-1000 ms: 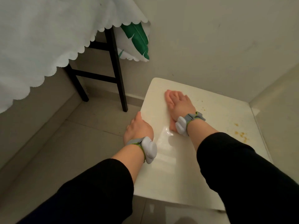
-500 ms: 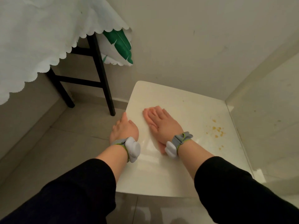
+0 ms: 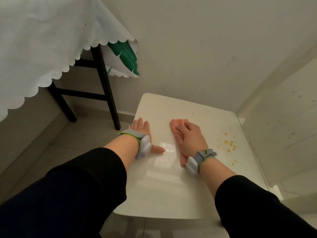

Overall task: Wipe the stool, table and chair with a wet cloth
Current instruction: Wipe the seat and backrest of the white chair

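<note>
Black sleeves [image 3: 77, 194] nearest. White stool [image 3: 163, 186] top lay under both hands. Left hand [image 3: 142, 133] rested open at stool's left edge, thumb stretched toward right hand [image 3: 190, 136]. Right hand pressed flat, fingers extended, on pinkish cloth [image 3: 176, 124]; cloth showed beyond fingertips. Yellow crumbs [image 3: 229, 145] lay right of right hand, apart from cloth. Beyond left hand stood black-legged table [image 3: 106, 86] under white scalloped tablecloth [image 3: 42, 40].

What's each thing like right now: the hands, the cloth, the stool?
stool: shiny top, orange crumbs unwiped on its right side.
cloth: lies on the stool under the right hand.
right hand: presses the cloth.
left hand: fingers straight, rests on the stool's left edge.
tablecloth: hangs over the table.
</note>
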`<act>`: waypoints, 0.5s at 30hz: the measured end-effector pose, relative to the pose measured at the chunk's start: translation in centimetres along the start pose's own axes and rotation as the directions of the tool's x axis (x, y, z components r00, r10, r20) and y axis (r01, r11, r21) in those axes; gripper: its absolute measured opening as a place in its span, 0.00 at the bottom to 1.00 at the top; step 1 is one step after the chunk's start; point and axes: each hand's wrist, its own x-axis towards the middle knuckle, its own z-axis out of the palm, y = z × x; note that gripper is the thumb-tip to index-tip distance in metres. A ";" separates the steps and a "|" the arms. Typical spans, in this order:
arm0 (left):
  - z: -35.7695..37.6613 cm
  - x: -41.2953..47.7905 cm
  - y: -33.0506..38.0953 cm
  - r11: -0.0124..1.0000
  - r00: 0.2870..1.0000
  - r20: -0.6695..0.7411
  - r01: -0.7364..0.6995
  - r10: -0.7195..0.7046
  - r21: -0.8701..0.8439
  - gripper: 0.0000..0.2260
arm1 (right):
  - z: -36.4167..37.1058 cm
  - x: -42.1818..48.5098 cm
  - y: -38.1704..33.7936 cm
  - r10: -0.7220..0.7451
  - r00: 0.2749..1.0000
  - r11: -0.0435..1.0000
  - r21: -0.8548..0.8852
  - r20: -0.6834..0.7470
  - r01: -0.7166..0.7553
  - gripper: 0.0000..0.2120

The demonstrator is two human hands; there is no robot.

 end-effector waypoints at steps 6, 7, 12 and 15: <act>1.3 0.4 -0.3 0.997 0.999 0.033 -0.031 0.029 0.066 0.65 | 0.6 3.4 0.3 -0.056 0.990 0.998 0.017 0.127 0.054 0.17; 1.3 0.5 -0.4 0.998 0.999 0.035 -0.034 0.032 0.062 0.65 | 0.8 4.1 0.1 -0.054 0.988 0.998 0.025 0.141 0.051 0.18; 1.7 0.7 -0.3 0.998 0.999 0.029 -0.036 0.034 0.057 0.66 | 2.0 7.7 -2.3 -0.157 0.966 0.987 0.049 0.205 0.150 0.18; 1.7 0.7 -0.4 0.998 0.999 0.020 -0.039 0.038 0.049 0.65 | 2.9 10.0 -4.4 -0.212 0.937 0.977 0.024 0.277 0.214 0.20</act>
